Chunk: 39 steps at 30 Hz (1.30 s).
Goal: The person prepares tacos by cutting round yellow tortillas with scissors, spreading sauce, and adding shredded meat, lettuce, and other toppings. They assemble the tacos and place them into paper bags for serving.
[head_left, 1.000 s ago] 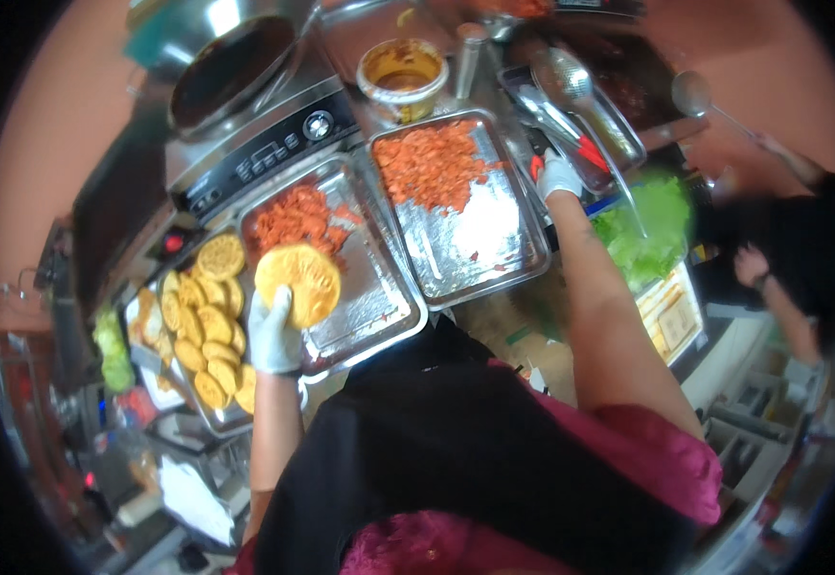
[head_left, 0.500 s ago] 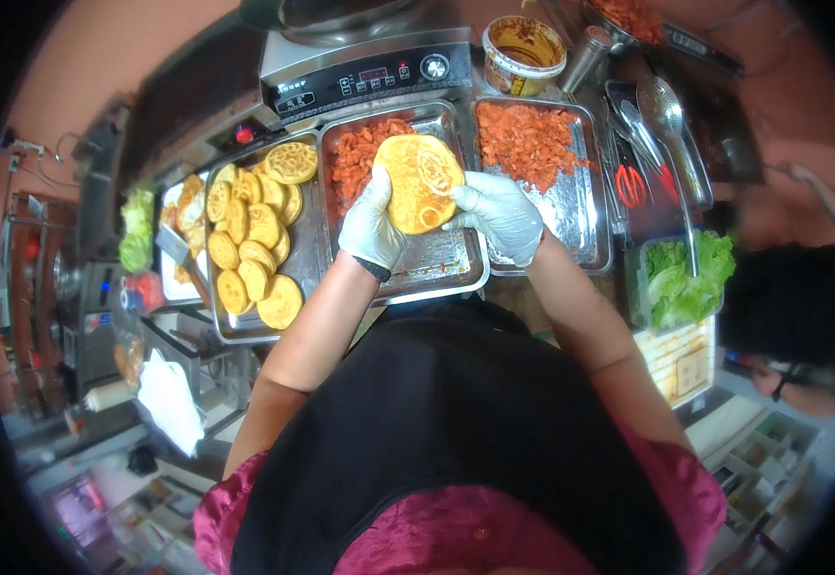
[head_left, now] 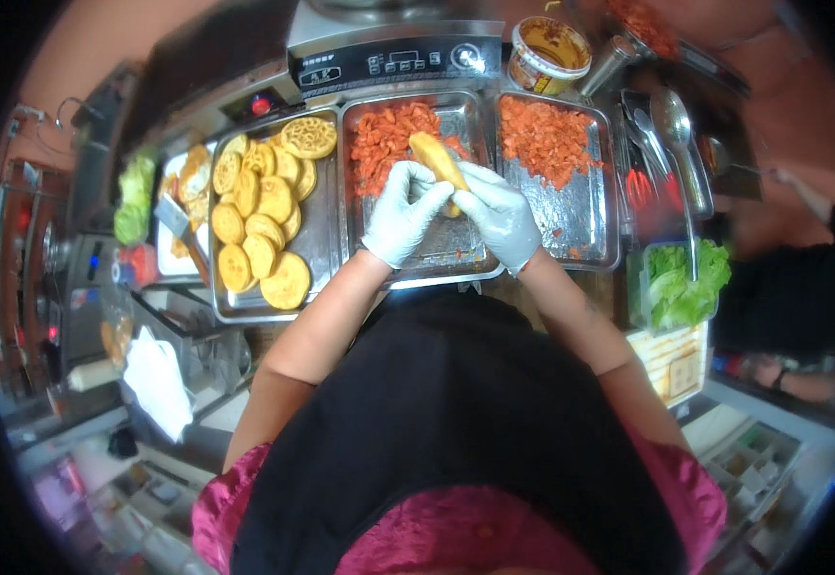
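Observation:
A round golden flatbread [head_left: 434,158] is turned nearly edge-on over the middle steel tray [head_left: 462,117]. My left hand [head_left: 398,218], in a pale glove, pinches its near left side. My gloved right hand [head_left: 503,222] grips the right side, fingers partly hidden behind it. Red-orange chopped meat [head_left: 377,134] lies in the far left part of that tray. To the left, another tray [head_left: 326,235] bears overlapping flatbreads [head_left: 274,198]. More chopped meat [head_left: 544,134] fills the far part of the right tray [head_left: 585,216].
Beyond the trays stand a cooker [head_left: 393,65] and a sauce-smeared tub [head_left: 540,69]. A slotted spoon [head_left: 671,115] and red-handled tools lie at right, above boxed lettuce [head_left: 681,287]. A spatula [head_left: 174,217] rests at far left. Another person's arm [head_left: 810,383] shows at right.
The flatbread has gone from face-up toward me to nearly edge-on, and my hands have come closer together around it. The whole view has shifted slightly.

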{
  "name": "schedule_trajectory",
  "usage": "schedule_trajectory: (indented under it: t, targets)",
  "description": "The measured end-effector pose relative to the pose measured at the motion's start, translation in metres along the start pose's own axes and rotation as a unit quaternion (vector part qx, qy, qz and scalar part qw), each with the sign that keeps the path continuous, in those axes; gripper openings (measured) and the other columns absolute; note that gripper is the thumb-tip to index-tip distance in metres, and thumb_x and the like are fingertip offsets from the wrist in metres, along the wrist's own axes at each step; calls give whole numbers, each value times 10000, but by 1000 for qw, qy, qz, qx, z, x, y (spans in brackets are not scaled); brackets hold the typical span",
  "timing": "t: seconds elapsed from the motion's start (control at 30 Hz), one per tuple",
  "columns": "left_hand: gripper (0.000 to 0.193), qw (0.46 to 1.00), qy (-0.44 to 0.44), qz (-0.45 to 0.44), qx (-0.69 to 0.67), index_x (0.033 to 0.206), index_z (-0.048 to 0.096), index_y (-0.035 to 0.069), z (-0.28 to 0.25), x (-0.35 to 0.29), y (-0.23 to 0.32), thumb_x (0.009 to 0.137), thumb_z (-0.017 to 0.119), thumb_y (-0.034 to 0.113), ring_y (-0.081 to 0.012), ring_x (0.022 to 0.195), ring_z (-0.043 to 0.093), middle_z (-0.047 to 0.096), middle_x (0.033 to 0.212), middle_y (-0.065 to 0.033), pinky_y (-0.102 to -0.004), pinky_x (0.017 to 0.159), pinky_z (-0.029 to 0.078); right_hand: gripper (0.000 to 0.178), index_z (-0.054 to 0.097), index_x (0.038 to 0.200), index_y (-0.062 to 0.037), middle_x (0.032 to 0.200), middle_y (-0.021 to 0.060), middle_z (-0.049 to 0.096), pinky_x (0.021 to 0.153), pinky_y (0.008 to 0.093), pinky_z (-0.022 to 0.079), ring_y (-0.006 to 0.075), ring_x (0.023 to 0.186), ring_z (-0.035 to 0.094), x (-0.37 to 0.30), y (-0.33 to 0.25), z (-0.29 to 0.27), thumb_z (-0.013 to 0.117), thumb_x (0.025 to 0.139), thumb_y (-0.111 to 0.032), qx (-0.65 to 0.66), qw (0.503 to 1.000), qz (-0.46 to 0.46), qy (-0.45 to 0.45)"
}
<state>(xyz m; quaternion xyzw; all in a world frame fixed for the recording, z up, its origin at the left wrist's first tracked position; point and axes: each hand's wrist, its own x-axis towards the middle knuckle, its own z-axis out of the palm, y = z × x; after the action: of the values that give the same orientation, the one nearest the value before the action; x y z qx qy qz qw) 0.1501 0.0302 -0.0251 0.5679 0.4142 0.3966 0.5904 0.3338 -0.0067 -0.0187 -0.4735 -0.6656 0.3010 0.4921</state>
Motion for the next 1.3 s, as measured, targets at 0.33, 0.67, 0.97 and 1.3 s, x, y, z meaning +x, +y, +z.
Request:
schedule_trajectory:
  t: [0.33,0.67,0.97,1.3]
  targets:
    - [308,995,14,-12,-99,1194,533,12,-6,-15,-20,963,672,161,-99,991,583,620,1083,-36,-263,894,492,309,715,1174,-20,1218,196,685,956,375,526,319,1105,676,-7,-3,16,687,920,-192,-63,997,16,-36]
    - [293,996,43,-18,-80,1209,557,-35,-12,-4,-38,929,576,51,-110,981,583,634,1072,-82,-277,867,504,261,696,1082,0,990,173,703,862,395,543,345,913,681,1,-2,43,660,883,-165,-228,970,-54,61]
    - [266,976,7,-66,-208,1207,534,3,-22,-9,-26,979,599,122,-152,1075,605,625,1166,-86,-314,950,494,258,670,1147,13,1027,161,714,811,338,548,280,915,710,5,11,27,643,930,-124,-40,996,60,56]
    - [889,770,-49,-282,-569,1468,400,58,-34,12,-13,926,411,763,-377,1250,550,550,1366,-212,-549,1072,431,415,653,1245,-76,1207,157,675,943,373,531,317,1088,668,-6,-4,44,735,842,-129,-110,994,-18,-5]
